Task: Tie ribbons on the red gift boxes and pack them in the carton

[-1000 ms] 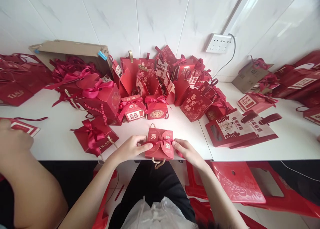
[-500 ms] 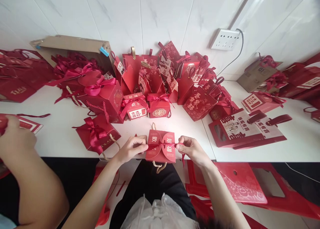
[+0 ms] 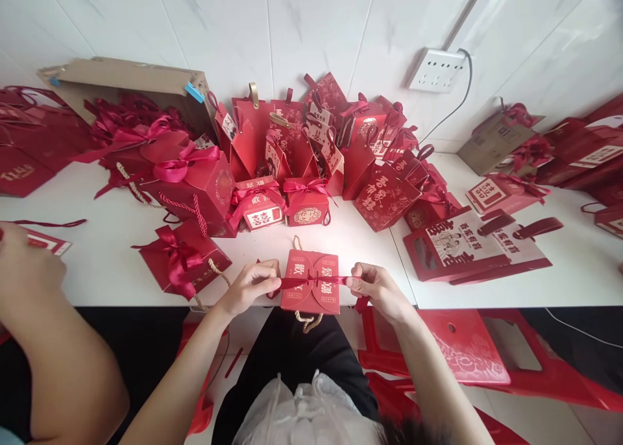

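Red ribbon (image 3: 294,281) stretches taut on my feed; the left hand (image 3: 253,288), fingers curled, pinches one side; the gift box (image 3: 311,299) sits beneath, at the table (image 3: 363,244) edge; the right hand (image 3: 381,290), likewise curled, pinches the other; uneven pulling could, I judge, drag the box off.

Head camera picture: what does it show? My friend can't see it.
A person's left hand and right hand hold a ribbon straight across a red box. Behind it, more red boxes crowd a white table; another person's hand is at far left.
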`<action>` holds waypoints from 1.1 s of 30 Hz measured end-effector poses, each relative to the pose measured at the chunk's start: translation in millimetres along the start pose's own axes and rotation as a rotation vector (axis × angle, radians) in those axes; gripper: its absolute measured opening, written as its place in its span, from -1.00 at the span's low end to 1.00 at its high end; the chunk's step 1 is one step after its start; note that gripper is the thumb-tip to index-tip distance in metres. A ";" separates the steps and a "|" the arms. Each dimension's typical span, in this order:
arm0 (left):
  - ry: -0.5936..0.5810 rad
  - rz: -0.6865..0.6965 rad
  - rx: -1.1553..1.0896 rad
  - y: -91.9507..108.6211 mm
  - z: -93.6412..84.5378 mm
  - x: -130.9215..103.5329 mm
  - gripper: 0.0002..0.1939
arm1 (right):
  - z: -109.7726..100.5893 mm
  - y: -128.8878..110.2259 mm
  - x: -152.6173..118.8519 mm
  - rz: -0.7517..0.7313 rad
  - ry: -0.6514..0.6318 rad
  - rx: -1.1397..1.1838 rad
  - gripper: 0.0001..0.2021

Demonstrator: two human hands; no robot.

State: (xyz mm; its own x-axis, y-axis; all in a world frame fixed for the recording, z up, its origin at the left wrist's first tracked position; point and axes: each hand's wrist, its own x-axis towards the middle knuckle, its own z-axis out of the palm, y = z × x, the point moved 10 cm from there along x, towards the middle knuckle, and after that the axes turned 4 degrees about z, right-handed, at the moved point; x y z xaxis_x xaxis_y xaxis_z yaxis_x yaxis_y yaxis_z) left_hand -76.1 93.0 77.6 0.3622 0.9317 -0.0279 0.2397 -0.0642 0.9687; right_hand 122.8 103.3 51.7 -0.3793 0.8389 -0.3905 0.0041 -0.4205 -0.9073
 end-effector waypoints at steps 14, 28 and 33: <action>-0.035 -0.028 0.097 20.1 -3.6 -8.8 -0.62 | 7.7 -40.4 -10.5 -0.164 0.109 -0.598 -0.78; -0.120 -0.026 0.008 40.8 7.3 -5.4 -0.64 | 53.6 -86.7 -25.4 -0.334 -0.285 -0.320 -0.79; -0.136 -0.101 0.000 39.3 11.7 -11.3 -0.64 | 76.0 -81.7 -20.6 -0.399 -0.276 -0.215 -0.82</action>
State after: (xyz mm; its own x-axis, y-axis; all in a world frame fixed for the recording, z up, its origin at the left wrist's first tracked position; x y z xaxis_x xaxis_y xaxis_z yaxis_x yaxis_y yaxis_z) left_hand -60.2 75.7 113.1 0.4544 0.8766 -0.1586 0.2817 0.0275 0.9591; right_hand 60.0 94.0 145.8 -0.6197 0.7845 0.0207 -0.0118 0.0171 -0.9998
